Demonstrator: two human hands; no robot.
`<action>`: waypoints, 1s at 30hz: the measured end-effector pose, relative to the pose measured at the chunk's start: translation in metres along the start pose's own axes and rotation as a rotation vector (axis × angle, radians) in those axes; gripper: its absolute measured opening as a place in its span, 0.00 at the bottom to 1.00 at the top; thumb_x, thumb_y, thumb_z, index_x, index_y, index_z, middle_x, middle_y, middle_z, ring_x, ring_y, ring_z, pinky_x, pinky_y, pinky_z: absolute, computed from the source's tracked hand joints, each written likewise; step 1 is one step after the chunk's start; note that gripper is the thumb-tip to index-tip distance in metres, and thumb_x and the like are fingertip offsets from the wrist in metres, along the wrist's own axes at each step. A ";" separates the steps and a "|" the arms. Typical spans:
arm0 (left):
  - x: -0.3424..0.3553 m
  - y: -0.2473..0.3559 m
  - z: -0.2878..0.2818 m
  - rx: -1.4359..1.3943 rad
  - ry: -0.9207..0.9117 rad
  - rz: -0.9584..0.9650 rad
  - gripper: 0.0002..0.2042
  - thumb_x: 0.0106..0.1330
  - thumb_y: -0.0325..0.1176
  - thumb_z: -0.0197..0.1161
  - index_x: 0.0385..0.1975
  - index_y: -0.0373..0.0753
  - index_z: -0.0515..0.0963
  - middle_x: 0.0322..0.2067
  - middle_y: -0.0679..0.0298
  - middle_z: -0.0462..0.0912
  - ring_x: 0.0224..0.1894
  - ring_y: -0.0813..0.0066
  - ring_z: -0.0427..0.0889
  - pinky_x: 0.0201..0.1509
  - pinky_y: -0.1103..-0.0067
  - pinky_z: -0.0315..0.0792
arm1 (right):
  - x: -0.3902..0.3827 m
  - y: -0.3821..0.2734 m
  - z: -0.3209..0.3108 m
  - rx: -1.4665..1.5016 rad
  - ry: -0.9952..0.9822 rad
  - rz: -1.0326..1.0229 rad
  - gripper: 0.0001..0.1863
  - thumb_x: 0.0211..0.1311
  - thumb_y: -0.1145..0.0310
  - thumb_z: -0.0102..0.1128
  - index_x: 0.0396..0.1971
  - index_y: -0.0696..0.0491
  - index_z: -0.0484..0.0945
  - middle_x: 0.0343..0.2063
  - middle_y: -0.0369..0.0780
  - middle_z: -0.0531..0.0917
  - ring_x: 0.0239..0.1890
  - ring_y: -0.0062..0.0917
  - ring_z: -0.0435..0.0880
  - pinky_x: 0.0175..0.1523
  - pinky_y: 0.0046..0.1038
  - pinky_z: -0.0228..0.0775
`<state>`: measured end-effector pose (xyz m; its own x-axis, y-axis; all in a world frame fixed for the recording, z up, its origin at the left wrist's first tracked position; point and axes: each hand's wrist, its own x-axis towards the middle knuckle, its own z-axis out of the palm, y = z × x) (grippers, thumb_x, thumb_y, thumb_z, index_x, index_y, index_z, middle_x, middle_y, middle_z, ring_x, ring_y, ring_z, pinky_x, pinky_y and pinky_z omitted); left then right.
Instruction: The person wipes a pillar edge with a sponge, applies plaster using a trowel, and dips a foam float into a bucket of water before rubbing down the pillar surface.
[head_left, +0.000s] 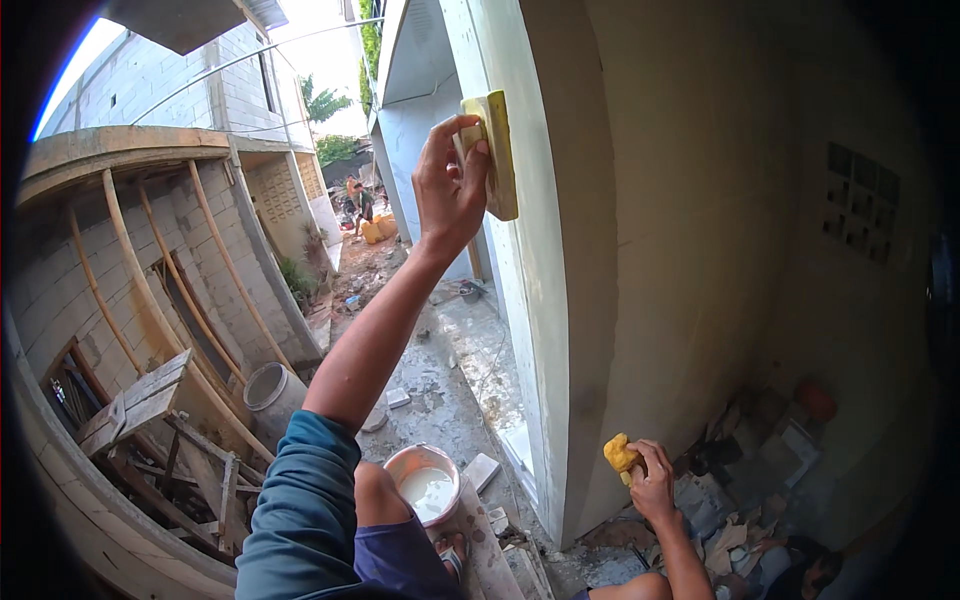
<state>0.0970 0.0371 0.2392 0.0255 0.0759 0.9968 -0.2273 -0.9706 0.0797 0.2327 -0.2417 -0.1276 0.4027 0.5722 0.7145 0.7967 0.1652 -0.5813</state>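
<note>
Basically, your yellow float stands lengthwise, long axis nearly upright, top tilting slightly left, flat face toward the pale wall right of your left grip, which pinches its back, thumb and fingers parted by it. Your right grip, lower, clasps a yellow sponge-like lump at its fingertips.

Left hand: I see it gripping yellow float against wall.
Right hand: holds yellow sponge, lower, near wall.
Bucket: whitish liquid inside, beside knee.
</note>
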 end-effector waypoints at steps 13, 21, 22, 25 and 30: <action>0.026 0.008 -0.008 0.045 -0.006 0.183 0.12 0.65 0.26 0.59 0.48 0.37 0.76 0.34 0.58 0.78 0.30 0.72 0.77 0.31 0.77 0.73 | -0.010 0.033 0.013 0.006 0.053 0.130 0.19 0.46 0.84 0.54 0.42 0.57 0.76 0.39 0.47 0.79 0.44 0.45 0.79 0.52 0.40 0.71; -0.051 0.068 -0.035 -0.028 -0.164 0.459 0.17 0.56 0.20 0.63 0.46 0.33 0.77 0.32 0.52 0.79 0.30 0.66 0.81 0.29 0.77 0.74 | 0.114 0.000 -0.061 0.011 0.188 0.058 0.18 0.55 0.83 0.62 0.47 0.56 0.76 0.43 0.40 0.80 0.44 0.28 0.81 0.49 0.28 0.72; -0.067 0.078 -0.041 -0.040 -0.193 0.449 0.17 0.54 0.20 0.64 0.46 0.34 0.78 0.31 0.53 0.80 0.28 0.66 0.81 0.28 0.77 0.74 | 0.141 -0.016 -0.073 -0.004 0.234 -0.036 0.18 0.56 0.82 0.62 0.48 0.56 0.76 0.44 0.40 0.80 0.44 0.27 0.81 0.49 0.28 0.72; -0.124 0.094 -0.035 -0.162 -0.237 0.370 0.18 0.52 0.20 0.66 0.45 0.36 0.79 0.29 0.54 0.80 0.25 0.68 0.81 0.25 0.76 0.74 | 0.203 -0.062 -0.109 0.077 0.357 -0.126 0.17 0.58 0.80 0.63 0.49 0.58 0.75 0.43 0.38 0.79 0.44 0.24 0.80 0.50 0.27 0.73; -0.205 0.128 -0.006 -0.462 -0.233 0.069 0.16 0.55 0.22 0.64 0.46 0.35 0.78 0.32 0.52 0.79 0.29 0.66 0.80 0.29 0.76 0.74 | 0.284 -0.150 -0.153 0.034 0.399 -0.293 0.16 0.63 0.76 0.62 0.51 0.59 0.75 0.44 0.38 0.80 0.44 0.21 0.79 0.52 0.26 0.73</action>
<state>0.0569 -0.1015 0.0449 0.1994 -0.0885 0.9759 -0.6406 -0.7654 0.0615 0.2966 -0.2272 0.2225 0.3107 0.1472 0.9390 0.8895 0.3033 -0.3418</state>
